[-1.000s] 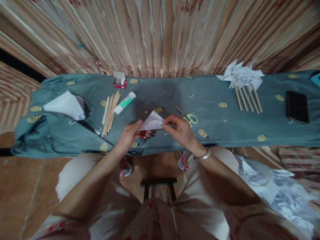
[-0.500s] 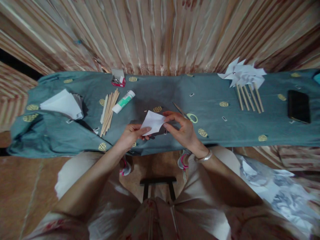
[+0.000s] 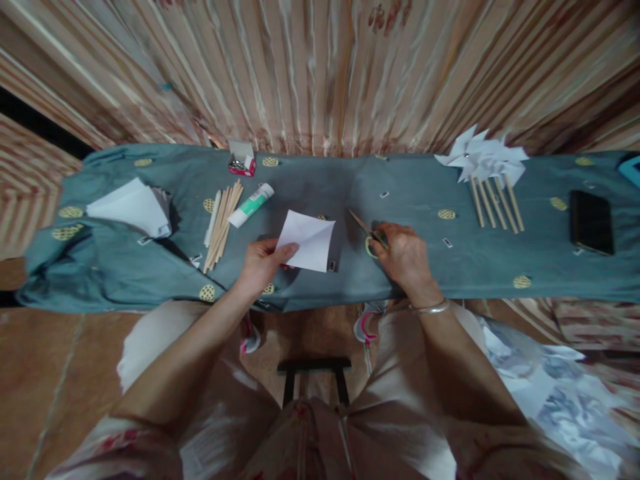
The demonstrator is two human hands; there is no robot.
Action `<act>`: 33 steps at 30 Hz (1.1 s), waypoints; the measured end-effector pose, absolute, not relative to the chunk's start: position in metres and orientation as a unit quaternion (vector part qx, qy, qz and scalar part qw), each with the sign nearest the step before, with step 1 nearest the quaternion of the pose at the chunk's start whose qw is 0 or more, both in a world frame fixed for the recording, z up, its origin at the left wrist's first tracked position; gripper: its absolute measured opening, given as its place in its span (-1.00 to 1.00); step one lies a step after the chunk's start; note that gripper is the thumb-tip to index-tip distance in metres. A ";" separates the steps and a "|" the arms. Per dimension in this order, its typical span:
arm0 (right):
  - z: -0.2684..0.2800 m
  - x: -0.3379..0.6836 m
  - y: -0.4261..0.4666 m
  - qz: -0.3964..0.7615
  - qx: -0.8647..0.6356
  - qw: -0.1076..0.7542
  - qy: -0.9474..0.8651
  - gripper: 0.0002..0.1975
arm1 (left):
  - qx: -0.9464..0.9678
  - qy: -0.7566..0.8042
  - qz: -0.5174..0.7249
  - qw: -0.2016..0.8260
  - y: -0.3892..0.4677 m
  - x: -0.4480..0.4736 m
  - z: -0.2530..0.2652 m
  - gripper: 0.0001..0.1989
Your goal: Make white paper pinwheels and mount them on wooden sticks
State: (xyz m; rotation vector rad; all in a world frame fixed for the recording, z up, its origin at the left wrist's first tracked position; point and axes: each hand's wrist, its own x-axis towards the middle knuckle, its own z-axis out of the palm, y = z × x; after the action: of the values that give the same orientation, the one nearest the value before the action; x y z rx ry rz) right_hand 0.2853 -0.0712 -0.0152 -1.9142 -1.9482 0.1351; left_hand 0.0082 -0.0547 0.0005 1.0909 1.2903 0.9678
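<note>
White square paper sheet (image 3: 309,241), folded triangle one second earlier, now open above teal pineapple-print fabric cloth (image 3: 480,267), pinched in left hand (image 3: 264,265); right hand (image 3: 406,257), off sheet, at yellow-green-handled metal scissors (image 3: 362,224) (whether grasping, cannot tell); folding apparently yields to tool handling

Dim light, soft shadows, wide-angle edge stretching

Paper sheet (image 3: 311,237), white, creased: centre, pinched at its near left corner by left hand (image 3: 264,265).
Scissors (image 3: 367,230), green-handled: right of sheet, right hand (image 3: 404,255) at handles.
White-green tube (image 3: 251,205), wooden sticks (image 3: 223,227), open red box (image 3: 249,169): left of sheet.
Paper stack (image 3: 131,208): left.
Paper pinwheels (image 3: 485,159): far right.
</note>
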 end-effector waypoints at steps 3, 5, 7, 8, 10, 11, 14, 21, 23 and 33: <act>-0.015 0.282 -0.074 0.048 -0.676 0.179 -0.713 -0.72 | 0.462 0.549 0.419 0.555 -0.052 0.008 -0.001 -0.66; -0.012 0.279 -0.075 0.034 -0.671 0.173 -0.720 -0.69 | 0.465 0.551 0.423 0.549 -0.050 0.008 -0.002 -0.67; -0.007 0.277 -0.077 0.020 -0.680 0.144 -0.718 -0.69 | 0.469 0.550 0.429 0.543 -0.047 0.008 -0.003 -0.67; -0.004 0.277 -0.077 0.018 -0.690 0.120 -0.714 -0.69 | 0.470 0.548 0.432 0.540 -0.046 0.008 -0.003 -0.67; 0.001 0.279 -0.078 0.020 -0.709 0.069 -0.701 -0.71 | 0.469 0.546 0.440 0.538 -0.045 0.008 -0.002 -0.67; 0.003 0.280 -0.077 0.024 -0.715 0.051 -0.697 -0.71 | 0.467 0.546 0.442 0.537 -0.044 0.008 -0.001 -0.68; 0.004 0.284 -0.075 0.045 -0.721 0.054 -0.689 -0.72 | 0.465 0.554 0.445 0.529 -0.043 0.008 0.001 -0.69; -0.004 0.273 -0.064 0.444 -0.647 0.358 -0.506 -0.66 | 0.428 0.545 0.478 0.540 -0.039 0.004 -0.001 -0.66; -0.003 0.265 -0.064 0.567 -0.575 0.402 -0.431 -0.58 | 0.421 0.542 0.490 0.537 -0.036 0.003 0.000 -0.67; 0.001 0.241 -0.073 0.703 -0.450 0.411 -0.368 -0.57 | 0.398 0.530 0.559 0.498 -0.022 -0.009 0.009 -0.76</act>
State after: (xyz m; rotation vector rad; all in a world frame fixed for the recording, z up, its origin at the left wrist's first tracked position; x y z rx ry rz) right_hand 0.2412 -0.0735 0.0013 -1.1321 -0.9254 1.7696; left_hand -0.0090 -0.0225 0.0088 0.9636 1.2837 1.3524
